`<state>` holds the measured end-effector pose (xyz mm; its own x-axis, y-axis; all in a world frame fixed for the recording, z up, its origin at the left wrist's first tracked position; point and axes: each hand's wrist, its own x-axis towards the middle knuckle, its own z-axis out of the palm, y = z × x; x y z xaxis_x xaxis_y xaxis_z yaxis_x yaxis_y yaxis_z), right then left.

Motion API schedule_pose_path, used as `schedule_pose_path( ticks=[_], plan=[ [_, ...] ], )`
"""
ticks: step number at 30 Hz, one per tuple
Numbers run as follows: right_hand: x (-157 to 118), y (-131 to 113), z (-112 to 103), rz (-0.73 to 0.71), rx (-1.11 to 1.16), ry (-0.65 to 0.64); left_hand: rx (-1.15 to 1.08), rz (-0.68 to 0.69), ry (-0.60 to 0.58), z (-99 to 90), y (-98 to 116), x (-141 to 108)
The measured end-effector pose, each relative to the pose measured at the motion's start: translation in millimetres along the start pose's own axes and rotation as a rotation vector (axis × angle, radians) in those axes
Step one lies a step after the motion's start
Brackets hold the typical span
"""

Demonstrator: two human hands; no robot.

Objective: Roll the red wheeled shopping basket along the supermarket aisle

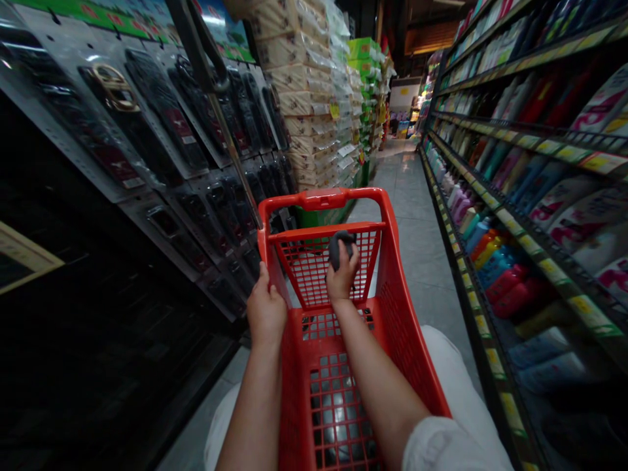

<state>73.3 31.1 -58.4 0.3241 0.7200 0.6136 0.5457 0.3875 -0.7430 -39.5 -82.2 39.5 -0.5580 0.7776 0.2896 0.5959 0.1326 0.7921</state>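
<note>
A red plastic shopping basket (pixel 400 288) with grid openings in its walls and floor stands between my legs. My left hand (pixel 266 307) is wrapped round its left rim, near the far corner. A long pole with a dark handle (pixel 199 46) rises from that corner. Inside the basket, near its far wall, my right hand (pixel 343 268) has its fingers curled round a dark grey object (pixel 339 248). What the object is cannot be made out. Nothing else shows in the part of the basket that my arms leave visible.
Packaged belts (pixel 161 111) hang on a rack at the left. Stacked beige packs (pixel 304 98) and green packs (pixel 363 72) stand beyond it. Shelves of bottles (pixel 520 144) line the right side. A grey tiled aisle (pixel 407 190) runs ahead.
</note>
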Motion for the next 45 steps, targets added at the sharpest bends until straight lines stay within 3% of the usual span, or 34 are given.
schedule_pose_path(
  ticks=[3, 5, 10, 13, 17, 22, 26, 29, 36, 39, 45],
  plan=[
    [-12.1, -8.8, 4.5, -0.216, -0.040, -0.266, -0.001, -0.003, 0.001, 0.4, 0.3, 0.2],
    [-14.9, -8.9, 1.5, -0.244, -0.071, -0.312, -0.006, -0.001, 0.000, 0.1, -0.6, 0.2],
    [-2.3, 9.7, -17.6, 0.112, -0.087, 0.083, -0.016, -0.004, 0.006, -0.8, -5.6, -0.4],
    [2.6, 6.6, -16.3, 0.178, -0.037, 0.129, -0.003, 0.011, 0.003, -0.8, -6.0, -1.3],
    [-7.2, -24.0, -0.1, 0.097, -0.041, -0.054, 0.052, 0.004, -0.013, -1.6, -2.9, -3.0],
    [-24.0, -62.5, 15.9, -0.126, -0.094, -0.384, 0.082, 0.008, -0.034, -2.3, -0.5, -5.1],
    [-28.3, -76.8, 26.9, -0.201, -0.152, -0.463, 0.081, 0.004, -0.035, -1.9, -2.5, -6.2],
    [-32.9, -72.0, 31.0, -0.232, -0.247, -0.473, 0.065, 0.010, -0.026, -1.3, -5.2, -5.8],
    [-64.8, -26.2, 20.4, -0.285, -0.349, -0.614, 0.012, 0.027, -0.009, 0.6, -7.9, -4.4],
    [-63.1, -29.1, 18.4, -0.252, -0.266, -0.575, 0.002, 0.030, -0.003, 0.9, -9.0, -4.9],
    [-18.2, -74.1, 23.0, -0.310, -0.133, -0.377, 0.014, 0.022, -0.015, -0.8, -9.0, -6.0]
  ],
)
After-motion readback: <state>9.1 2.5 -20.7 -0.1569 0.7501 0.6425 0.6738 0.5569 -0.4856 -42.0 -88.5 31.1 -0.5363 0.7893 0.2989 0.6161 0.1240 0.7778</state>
